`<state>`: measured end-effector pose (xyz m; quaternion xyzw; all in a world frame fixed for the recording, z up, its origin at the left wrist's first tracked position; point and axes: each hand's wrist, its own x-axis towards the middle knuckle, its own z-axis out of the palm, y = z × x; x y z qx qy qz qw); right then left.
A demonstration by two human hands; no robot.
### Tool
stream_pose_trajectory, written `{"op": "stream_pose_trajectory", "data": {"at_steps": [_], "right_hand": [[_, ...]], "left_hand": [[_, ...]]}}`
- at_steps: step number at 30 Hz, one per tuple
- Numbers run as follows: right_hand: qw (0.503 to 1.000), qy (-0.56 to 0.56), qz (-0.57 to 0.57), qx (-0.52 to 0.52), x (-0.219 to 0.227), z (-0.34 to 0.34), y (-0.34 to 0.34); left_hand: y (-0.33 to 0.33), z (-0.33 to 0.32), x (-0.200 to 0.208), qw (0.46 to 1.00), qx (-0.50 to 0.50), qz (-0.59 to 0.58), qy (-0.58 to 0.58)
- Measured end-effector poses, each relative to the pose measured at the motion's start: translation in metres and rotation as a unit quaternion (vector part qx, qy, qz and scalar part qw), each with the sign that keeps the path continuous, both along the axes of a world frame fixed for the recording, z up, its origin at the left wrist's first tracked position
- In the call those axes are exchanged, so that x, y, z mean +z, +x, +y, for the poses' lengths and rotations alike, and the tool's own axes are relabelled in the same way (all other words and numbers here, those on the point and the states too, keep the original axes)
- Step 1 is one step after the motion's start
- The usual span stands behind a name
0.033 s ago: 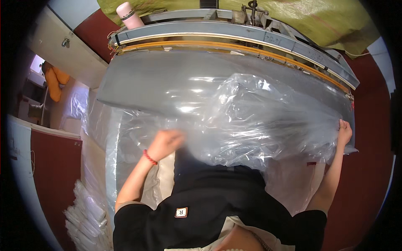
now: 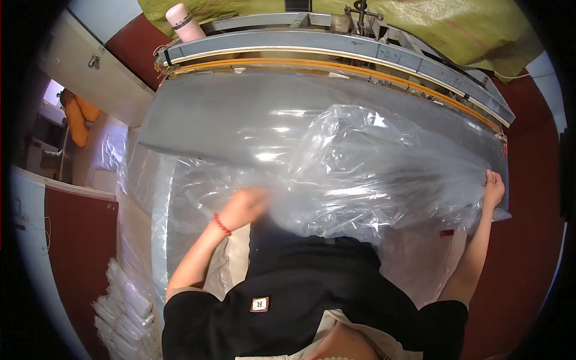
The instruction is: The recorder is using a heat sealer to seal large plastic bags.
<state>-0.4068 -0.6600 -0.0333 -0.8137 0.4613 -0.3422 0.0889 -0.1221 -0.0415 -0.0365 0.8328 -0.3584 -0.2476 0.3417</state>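
Observation:
A crumpled sheet of clear plastic film [image 2: 354,174] lies across the grey work surface [image 2: 210,114] and hangs over its near edge, against my body. At the right end, my right hand [image 2: 494,188] pinches the corner of the film, which is drawn into folds running toward the fingers. My left hand [image 2: 249,203], with a red bracelet at the wrist, is at the near left side of the film. Its fingers are smeared by motion, so whether they grip the film cannot be made out.
Behind the surface runs a long metal sealing bar [image 2: 336,45] with orange strips [image 2: 252,62]. A pink bottle [image 2: 183,23] stands at its left end. More clear film hangs below on the left, near a pile of folded plastic bags [image 2: 123,312]. A yellow-green woven sheet [image 2: 456,27] lies beyond.
My left hand has shifted slightly to the right and down. My right hand keeps its pinch on the film in nearly the same place.

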Motion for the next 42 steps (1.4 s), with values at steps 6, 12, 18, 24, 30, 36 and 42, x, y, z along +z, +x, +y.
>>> {"op": "stream_pose_trajectory", "data": {"at_steps": [6, 12, 18, 24, 30, 36, 42], "right_hand": [[1.000, 0.006, 0.008, -0.023, 0.004, 0.008, 0.001], [0.999, -0.008, 0.013, -0.042, 0.009, 0.014, -0.008], [0.999, 0.001, 0.012, -0.040, 0.014, 0.024, 0.009], [0.999, -0.012, 0.011, -0.036, 0.007, 0.016, 0.002], [0.999, -0.010, 0.025, -0.038, 0.013, 0.023, 0.008], [0.999, -0.017, -0.012, -0.028, 0.013, 0.021, 0.001], [0.999, 0.018, -0.035, 0.026, 0.015, 0.028, 0.007]], "left_hand": [[-0.015, -0.029, -0.046, 0.989, -0.050, 0.107, -0.090], [-0.003, -0.022, 0.070, 0.710, 0.143, 0.317, -0.613], [0.001, -0.029, 0.025, 0.589, 0.101, 0.403, -0.693], [-0.006, -0.043, 0.016, 0.718, 0.186, 0.363, -0.563], [0.022, -0.034, 0.005, 0.796, 0.320, 0.254, -0.446], [0.153, 0.007, 0.120, 0.749, 0.404, -0.264, -0.454], [0.227, -0.002, 0.188, 0.636, 0.387, -0.627, -0.230]]}}
